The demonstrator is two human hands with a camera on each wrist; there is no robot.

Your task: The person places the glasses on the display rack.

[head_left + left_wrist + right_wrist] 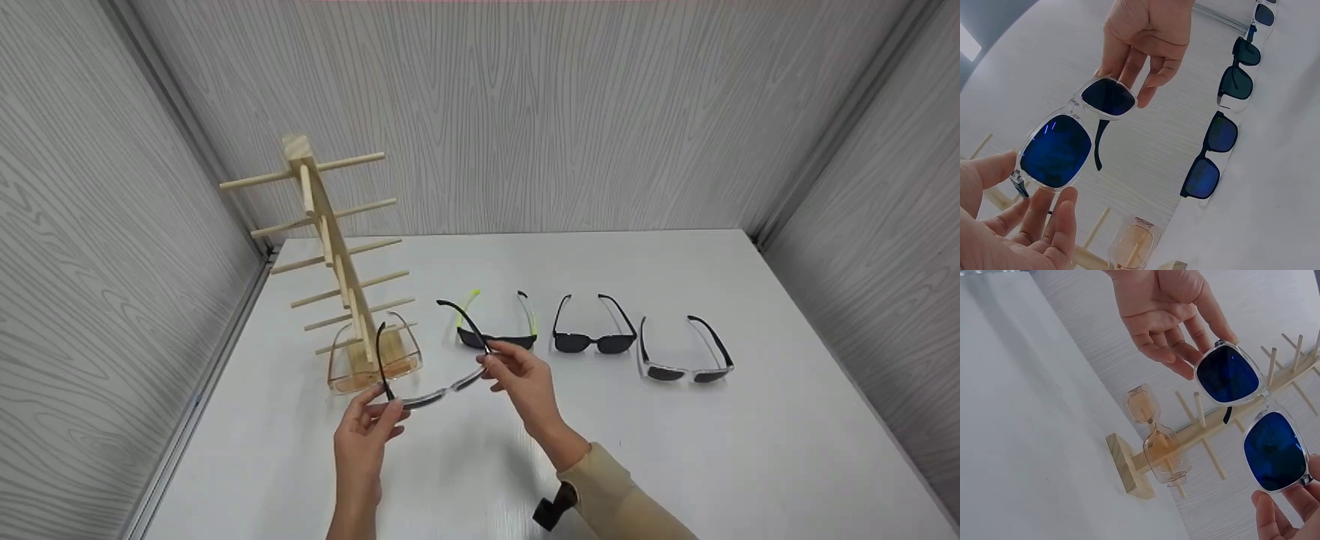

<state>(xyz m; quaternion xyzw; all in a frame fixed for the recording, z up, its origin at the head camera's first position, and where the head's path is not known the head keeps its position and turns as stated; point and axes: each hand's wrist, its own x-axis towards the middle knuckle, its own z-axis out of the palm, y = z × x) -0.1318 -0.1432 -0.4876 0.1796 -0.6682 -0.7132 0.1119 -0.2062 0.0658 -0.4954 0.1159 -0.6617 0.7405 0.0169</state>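
Pale grey wood-grain panels (472,112) rise around a smooth white bench (787,450), on whose left part stands a light wooden display stand (334,229) with thin round pegs along its leaning post. A beige sleeve (622,495) covers the right forearm. The right hand (525,382) pinches one end of a pair of clear-framed sunglasses with dark blue lenses and black temples (426,400), and the left hand (367,435) pinches the other end near the hinge. This pair is in the air above the bench, before the stand's base, its temples spread and pointing away from the person. Clear-framed glasses with amber lenses (1162,450) sit low on the stand. To the right, a row rests on the bench with temples open: black-fronted sunglasses with yellow-green temples (474,339), all-black sunglasses (573,343), and clear-framed dark-lensed sunglasses (666,373). A small black device (555,506) shows beside the sleeve's cuff.
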